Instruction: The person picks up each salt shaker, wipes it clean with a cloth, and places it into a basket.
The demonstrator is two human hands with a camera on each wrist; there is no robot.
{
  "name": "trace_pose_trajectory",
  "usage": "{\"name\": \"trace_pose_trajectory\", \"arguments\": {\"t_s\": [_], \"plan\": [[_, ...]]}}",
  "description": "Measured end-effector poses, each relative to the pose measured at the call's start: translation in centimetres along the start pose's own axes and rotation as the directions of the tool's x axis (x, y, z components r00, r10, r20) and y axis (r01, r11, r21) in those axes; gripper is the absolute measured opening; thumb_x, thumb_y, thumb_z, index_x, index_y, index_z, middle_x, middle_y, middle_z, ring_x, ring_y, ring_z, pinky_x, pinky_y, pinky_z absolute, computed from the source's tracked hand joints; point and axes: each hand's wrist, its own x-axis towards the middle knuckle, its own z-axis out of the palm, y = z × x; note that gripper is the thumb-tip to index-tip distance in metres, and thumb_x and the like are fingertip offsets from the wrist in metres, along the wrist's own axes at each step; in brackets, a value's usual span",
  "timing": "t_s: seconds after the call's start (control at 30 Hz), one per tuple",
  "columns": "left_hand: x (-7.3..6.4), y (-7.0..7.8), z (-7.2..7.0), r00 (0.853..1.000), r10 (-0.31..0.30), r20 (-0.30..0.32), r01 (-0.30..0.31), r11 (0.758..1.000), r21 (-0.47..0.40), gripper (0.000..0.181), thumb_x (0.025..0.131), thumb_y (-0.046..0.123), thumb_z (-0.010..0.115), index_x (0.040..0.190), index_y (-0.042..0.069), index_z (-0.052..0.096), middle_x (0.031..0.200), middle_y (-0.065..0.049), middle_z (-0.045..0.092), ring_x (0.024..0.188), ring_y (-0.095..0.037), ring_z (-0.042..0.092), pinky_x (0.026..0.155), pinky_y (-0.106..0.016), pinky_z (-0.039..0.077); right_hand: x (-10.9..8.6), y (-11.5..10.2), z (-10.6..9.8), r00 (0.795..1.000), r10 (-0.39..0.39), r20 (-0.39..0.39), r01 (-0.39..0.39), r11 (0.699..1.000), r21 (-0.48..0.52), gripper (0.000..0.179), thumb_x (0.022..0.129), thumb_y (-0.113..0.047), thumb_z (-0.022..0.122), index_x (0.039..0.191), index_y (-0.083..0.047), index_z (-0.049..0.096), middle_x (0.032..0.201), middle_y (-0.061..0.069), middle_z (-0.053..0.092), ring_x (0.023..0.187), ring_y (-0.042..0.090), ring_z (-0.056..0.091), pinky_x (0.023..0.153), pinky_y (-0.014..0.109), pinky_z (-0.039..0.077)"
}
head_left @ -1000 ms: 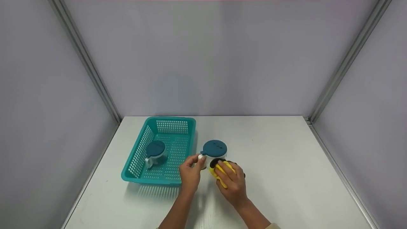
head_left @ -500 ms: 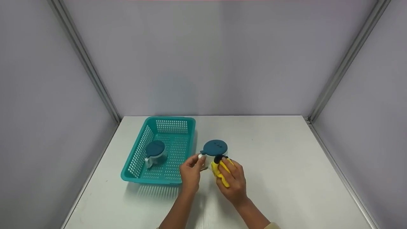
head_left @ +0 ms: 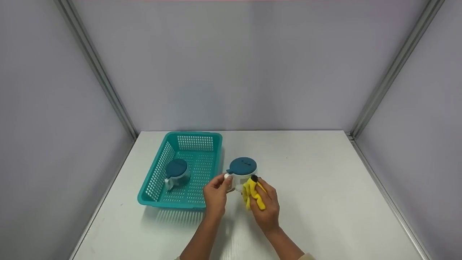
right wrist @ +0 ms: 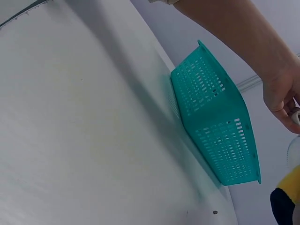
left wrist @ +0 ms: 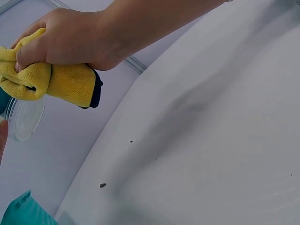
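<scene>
A clear jar with a blue lid and a white handle is held up over the table. My left hand pinches that handle between thumb and fingers. My right hand grips a bunched yellow cloth with dark edging, against the jar's near right side. In the left wrist view the folded yellow cloth covers part of the jar. The right wrist view catches the left hand on the handle, with the jar cut off by the frame edge.
A teal perforated basket stands left of the hands. Inside it sits a second lidded jar, also blue-topped with a handle. The white table is bounded by grey panels at the back and sides. Small dark specks lie on its surface.
The right hand has shifted the yellow cloth along the jar's side, and the cloth is now more bunched and upright. The left hand keeps its pinch on the handle; the jar has barely moved.
</scene>
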Motion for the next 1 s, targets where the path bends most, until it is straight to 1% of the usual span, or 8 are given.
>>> {"name": "trace_pose_trajectory", "arguments": {"t_s": [0.17, 0.3, 0.43, 0.5, 0.67, 0.77, 0.87, 1.0], "plan": [[0.1, 0.4, 0.0, 0.999, -0.033, 0.001, 0.033, 0.999, 0.009, 0.024, 0.091, 0.019, 0.072, 0.11, 0.005, 0.072, 0.104, -0.01, 0.071, 0.091, -0.021, 0.067, 0.075, -0.036, 0.061, 0.4, -0.2, -0.3, 0.995, 0.099, -0.001, -0.099, 0.995, 0.022, 0.045, 0.079, 0.004, 0.068, 0.124, 0.001, 0.064, 0.129, 0.02, 0.059, 0.113, 0.018, 0.059, 0.101, 0.019, 0.045], [0.2, 0.5, -0.1, 0.999, -0.05, 0.009, 0.05, 0.998, 0.034, 0.024, 0.091, 0.02, 0.072, 0.11, 0.006, 0.072, 0.104, -0.009, 0.072, 0.091, -0.021, 0.068, 0.076, -0.035, 0.061, 0.8, -0.4, -0.5, 0.978, 0.21, -0.013, -0.209, 0.977, 0.053, 0.052, 0.076, 0.011, 0.071, 0.126, -0.001, 0.064, 0.131, 0.018, 0.059, 0.113, 0.011, 0.059, 0.098, 0.017, 0.046], [0.3, 0.5, -0.2, 0.998, -0.05, 0.023, 0.05, 0.999, 0.017, 0.022, 0.09, 0.018, 0.072, 0.108, 0.006, 0.073, 0.102, -0.01, 0.072, 0.091, -0.021, 0.068, 0.075, -0.036, 0.061, 1.5, -0.7, -0.5, 0.967, 0.252, -0.033, -0.249, 0.966, 0.07, 0.053, 0.073, 0.015, 0.071, 0.124, 0.003, 0.063, 0.129, 0.021, 0.059, 0.111, 0.008, 0.06, 0.097, 0.015, 0.046], [0.3, 0.4, -0.1, 0.999, -0.043, 0.026, 0.043, 0.999, 0.007, 0.022, 0.091, 0.017, 0.072, 0.109, 0.005, 0.072, 0.102, -0.01, 0.072, 0.092, -0.021, 0.068, 0.075, -0.037, 0.061, 1.9, -0.6, -0.5, 0.975, 0.22, -0.042, -0.217, 0.974, 0.072, 0.052, 0.072, 0.016, 0.071, 0.122, 0.005, 0.064, 0.127, 0.024, 0.06, 0.111, 0.01, 0.06, 0.097, 0.015, 0.046], [0.2, 0.4, 0.3, 1.0, -0.012, 0.027, 0.012, 1.0, -0.007, 0.023, 0.09, 0.017, 0.073, 0.109, 0.004, 0.072, 0.101, -0.011, 0.072, 0.092, -0.026, 0.069, 0.073, -0.038, 0.061, 2.6, -0.6, -0.4, 0.997, 0.051, -0.066, -0.048, 0.998, 0.041, 0.044, 0.075, 0.005, 0.07, 0.118, 0.006, 0.065, 0.122, 0.026, 0.06, 0.11, 0.021, 0.06, 0.1, 0.017, 0.046], [0.1, 0.4, 0.4, 1.0, 0.005, 0.021, -0.005, 1.0, -0.015, 0.024, 0.088, 0.019, 0.075, 0.107, 0.004, 0.073, 0.1, -0.011, 0.072, 0.092, -0.03, 0.069, 0.072, -0.038, 0.061, 2.7, -0.8, -0.2, 0.996, -0.05, -0.077, 0.05, 0.999, -0.003, 0.036, 0.083, -0.008, 0.069, 0.116, 0.005, 0.067, 0.121, 0.026, 0.061, 0.109, 0.026, 0.059, 0.102, 0.019, 0.045], [0.0, 0.4, 0.5, 1.0, 0.023, 0.014, -0.022, 0.999, -0.024, 0.026, 0.088, 0.021, 0.075, 0.107, 0.003, 0.073, 0.1, -0.012, 0.072, 0.093, -0.034, 0.069, 0.071, -0.037, 0.061, 2.5, -0.8, 0.1, 0.99, -0.121, -0.078, 0.118, 0.992, -0.037, 0.034, 0.09, -0.019, 0.067, 0.115, 0.004, 0.069, 0.12, 0.026, 0.061, 0.108, 0.029, 0.058, 0.104, 0.02, 0.044], [-0.1, 0.3, 0.4, 1.0, 0.023, -0.003, -0.023, 1.0, -0.011, 0.029, 0.088, 0.025, 0.076, 0.108, 0.005, 0.073, 0.102, -0.012, 0.073, 0.094, -0.033, 0.069, 0.07, -0.036, 0.061, 1.8, -0.6, 0.3, 0.985, -0.164, -0.058, 0.161, 0.985, -0.059, 0.033, 0.093, -0.022, 0.065, 0.115, 0.003, 0.069, 0.121, 0.025, 0.061, 0.108, 0.031, 0.056, 0.106, 0.021, 0.042]]}}
